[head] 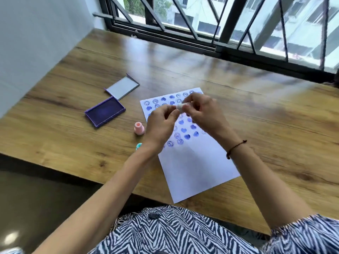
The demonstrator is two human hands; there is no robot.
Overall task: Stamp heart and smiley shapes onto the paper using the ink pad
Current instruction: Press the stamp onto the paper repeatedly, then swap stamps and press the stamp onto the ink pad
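A white sheet of paper lies on the wooden table, its upper half covered with several blue hearts and smiley circles. Above it both hands pinch a small white stamp. My left hand grips its left end and my right hand grips its right end. The open purple ink pad sits to the left of the paper, its lid folded back beyond it. A pink stamp stands upright beside the paper's left edge. A teal stamp peeks out from under my left wrist.
The wooden table runs to a barred window at the back and a white wall at the left. Its near edge drops to a dark floor at the lower left. Bare wood lies right of the paper.
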